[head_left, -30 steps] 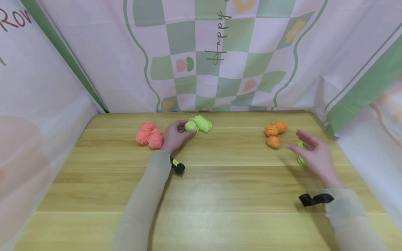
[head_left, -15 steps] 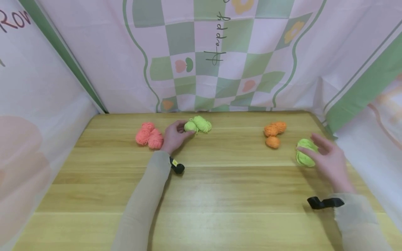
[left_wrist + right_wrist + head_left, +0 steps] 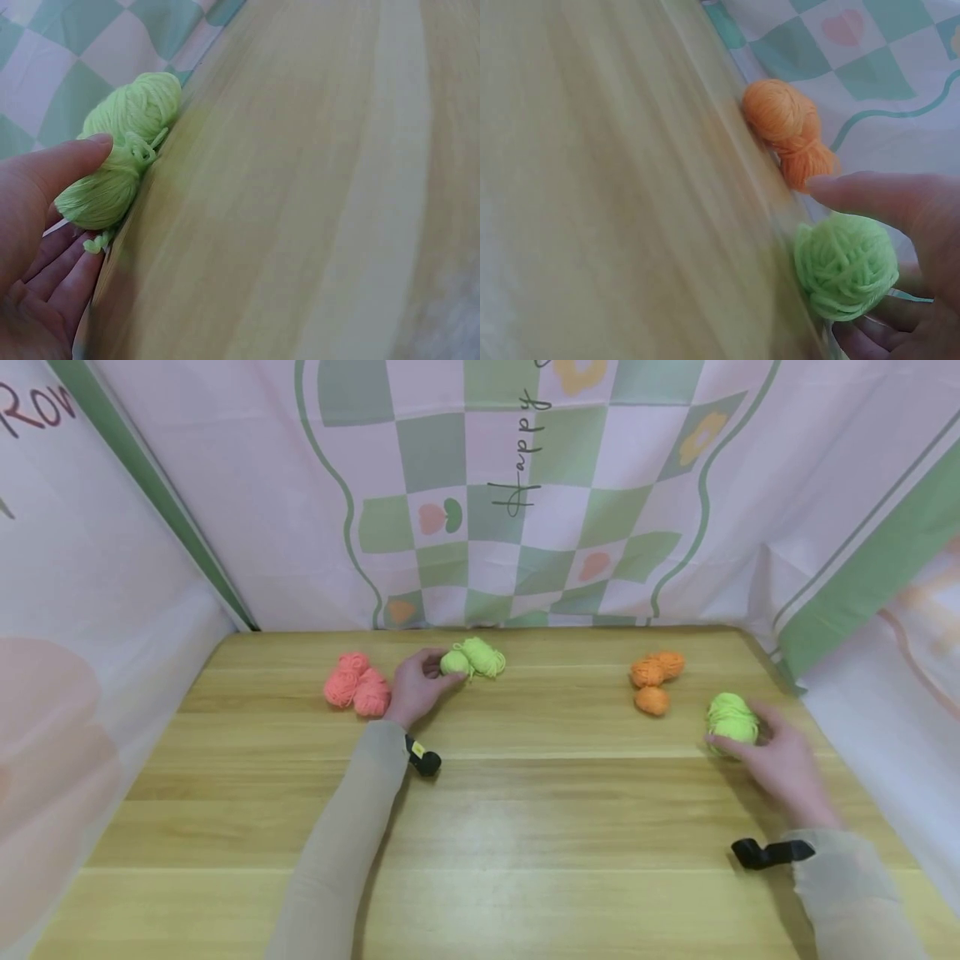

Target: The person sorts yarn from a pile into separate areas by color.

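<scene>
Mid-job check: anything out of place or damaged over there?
I see nothing spilled or damaged. One oddity, perhaps: a lone green ball sits by the right hand, nearer the orange balls than the green pair at the left hand, while the pink balls, like the orange, lie bunched by colour.

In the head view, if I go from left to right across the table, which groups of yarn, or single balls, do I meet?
Pink yarn balls → pair of green yarn balls → orange yarn balls → single green ball.
</scene>
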`<state>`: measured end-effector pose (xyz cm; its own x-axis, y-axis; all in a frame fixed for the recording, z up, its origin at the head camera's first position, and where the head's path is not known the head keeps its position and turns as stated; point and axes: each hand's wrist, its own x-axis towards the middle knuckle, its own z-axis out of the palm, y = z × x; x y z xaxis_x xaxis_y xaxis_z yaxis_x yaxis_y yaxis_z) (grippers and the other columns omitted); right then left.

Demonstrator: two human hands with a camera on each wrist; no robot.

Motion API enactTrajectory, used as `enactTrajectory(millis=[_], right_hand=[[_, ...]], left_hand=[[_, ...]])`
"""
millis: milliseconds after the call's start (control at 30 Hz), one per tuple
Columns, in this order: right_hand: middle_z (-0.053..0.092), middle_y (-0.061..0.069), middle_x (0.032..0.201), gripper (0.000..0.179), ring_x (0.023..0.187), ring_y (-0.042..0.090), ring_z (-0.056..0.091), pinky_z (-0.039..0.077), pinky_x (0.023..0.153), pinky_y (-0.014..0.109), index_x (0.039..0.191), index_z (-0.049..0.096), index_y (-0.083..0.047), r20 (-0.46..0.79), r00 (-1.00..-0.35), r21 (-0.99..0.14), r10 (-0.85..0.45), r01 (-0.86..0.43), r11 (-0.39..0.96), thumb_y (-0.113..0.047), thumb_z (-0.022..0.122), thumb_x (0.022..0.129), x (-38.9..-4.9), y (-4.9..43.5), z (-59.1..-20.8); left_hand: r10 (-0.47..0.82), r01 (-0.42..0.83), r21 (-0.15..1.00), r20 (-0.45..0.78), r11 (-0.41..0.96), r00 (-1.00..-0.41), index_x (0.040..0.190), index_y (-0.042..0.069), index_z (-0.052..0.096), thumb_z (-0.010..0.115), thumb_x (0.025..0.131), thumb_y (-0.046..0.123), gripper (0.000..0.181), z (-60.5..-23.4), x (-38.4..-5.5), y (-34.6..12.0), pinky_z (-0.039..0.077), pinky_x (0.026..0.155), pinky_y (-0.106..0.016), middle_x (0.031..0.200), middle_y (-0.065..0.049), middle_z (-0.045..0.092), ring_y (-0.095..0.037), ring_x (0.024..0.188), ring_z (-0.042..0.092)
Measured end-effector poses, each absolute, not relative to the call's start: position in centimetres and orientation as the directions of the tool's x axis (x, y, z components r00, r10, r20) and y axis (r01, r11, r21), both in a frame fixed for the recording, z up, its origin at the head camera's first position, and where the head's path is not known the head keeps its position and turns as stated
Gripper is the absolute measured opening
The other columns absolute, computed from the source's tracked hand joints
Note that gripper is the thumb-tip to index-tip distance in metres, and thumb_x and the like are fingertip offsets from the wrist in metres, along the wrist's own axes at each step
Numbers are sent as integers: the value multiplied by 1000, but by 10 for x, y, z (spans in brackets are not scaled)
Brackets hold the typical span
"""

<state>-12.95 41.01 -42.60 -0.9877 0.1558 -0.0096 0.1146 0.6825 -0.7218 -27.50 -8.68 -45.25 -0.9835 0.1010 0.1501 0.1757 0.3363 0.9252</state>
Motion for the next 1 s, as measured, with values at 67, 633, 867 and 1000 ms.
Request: enactTrajectory(millis=[67,633,867,1000], right_hand=[[31,43,149,101,126,60,40,37,95,75,158,16,5,-9,-988,-714,154,114,691,-42,76,93,-129,410,-427],[33,41,149,90,129,61,38,34,99,75,156,28,4,-19,-988,-698,155,124,705,-48,70,96,-128,405,-430],[42,40,144,84,125,55,45,37,97,72,152,36,6,11,-987,-689,162,110,717,-47,70,96,-129,406,-433],[46,39,141,82,121,52,50,44,94,65,150,40,6,27,-986,-673,166,105,732,-47,71,95,-129,407,-434]], left_hand=[[102,178,925,152,337,-983,132,1,62,85,87,21,54,-453,-275,-87,51,99,-31,125,-15,66,-25,115,63],[101,174,927,148,333,-984,132,1,62,85,86,21,55,-455,-277,-87,51,99,-30,126,-15,66,-25,115,63],[100,175,925,150,337,-984,132,1,62,85,86,22,55,-455,-277,-87,51,99,-32,126,-15,66,-26,114,63],[101,172,928,146,332,-984,132,1,62,86,86,22,56,-455,-276,-87,51,99,-31,126,-15,66,-25,115,63]])
